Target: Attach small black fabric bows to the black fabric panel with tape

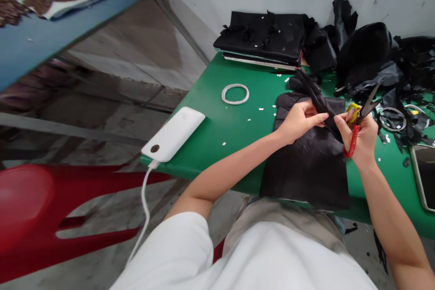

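My left hand (299, 121) is closed on a folded strip of thin black material (314, 93), pinching it between thumb and fingers. Against the strip's near end, my right hand (366, 139) presses its thumb and fingers together. That same hand also carries a pair of scissors (369, 103), one handle red and one yellow, with the blades apart and pointing up and away from the strip. Below both hands a flat black sheet (306, 179) covers the front of the green table (210, 145) and reaches its near edge.
A white power bank (174, 133) with a cable lies at the left corner. Farther back are a white ring (235, 94) and a stack of black folded sheets (261, 34). Black scraps (418, 65) heap at the right, near a phone (424, 176). A red chair (27, 204) stands left.
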The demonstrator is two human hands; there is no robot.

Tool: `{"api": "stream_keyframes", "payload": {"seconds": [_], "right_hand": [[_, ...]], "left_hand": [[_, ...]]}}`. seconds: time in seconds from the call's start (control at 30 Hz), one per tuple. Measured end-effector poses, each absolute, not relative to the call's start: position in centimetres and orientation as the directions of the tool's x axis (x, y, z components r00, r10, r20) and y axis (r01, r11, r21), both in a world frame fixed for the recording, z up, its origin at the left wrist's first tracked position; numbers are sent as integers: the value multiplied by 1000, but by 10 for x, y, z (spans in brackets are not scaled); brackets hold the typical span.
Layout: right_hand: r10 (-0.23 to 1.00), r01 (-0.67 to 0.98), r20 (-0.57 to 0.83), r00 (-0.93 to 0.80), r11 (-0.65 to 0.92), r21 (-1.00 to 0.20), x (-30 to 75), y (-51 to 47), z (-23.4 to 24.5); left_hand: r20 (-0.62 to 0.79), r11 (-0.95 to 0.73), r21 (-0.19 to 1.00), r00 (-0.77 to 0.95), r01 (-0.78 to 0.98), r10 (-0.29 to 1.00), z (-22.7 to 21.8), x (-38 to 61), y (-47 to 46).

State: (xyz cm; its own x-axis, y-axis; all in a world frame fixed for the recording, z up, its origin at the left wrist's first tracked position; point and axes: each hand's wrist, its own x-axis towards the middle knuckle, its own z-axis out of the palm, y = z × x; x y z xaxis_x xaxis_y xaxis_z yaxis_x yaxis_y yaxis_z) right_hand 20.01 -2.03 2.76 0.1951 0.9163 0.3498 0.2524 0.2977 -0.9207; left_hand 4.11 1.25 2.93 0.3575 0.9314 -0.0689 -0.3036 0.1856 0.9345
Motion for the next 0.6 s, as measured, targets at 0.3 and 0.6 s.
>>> {"api": "stream_keyframes", "payload": {"seconds": [0.3,0.6], "right_hand": [[921,232,316,226,265,-936,200,-12,24],[934,233,335,125,301,-925,196,-13,26]], "left_hand": [[-138,276,919,423,-283,895,35,28,16],[-68,218,916,407,-336,911,26,27,22]]}}
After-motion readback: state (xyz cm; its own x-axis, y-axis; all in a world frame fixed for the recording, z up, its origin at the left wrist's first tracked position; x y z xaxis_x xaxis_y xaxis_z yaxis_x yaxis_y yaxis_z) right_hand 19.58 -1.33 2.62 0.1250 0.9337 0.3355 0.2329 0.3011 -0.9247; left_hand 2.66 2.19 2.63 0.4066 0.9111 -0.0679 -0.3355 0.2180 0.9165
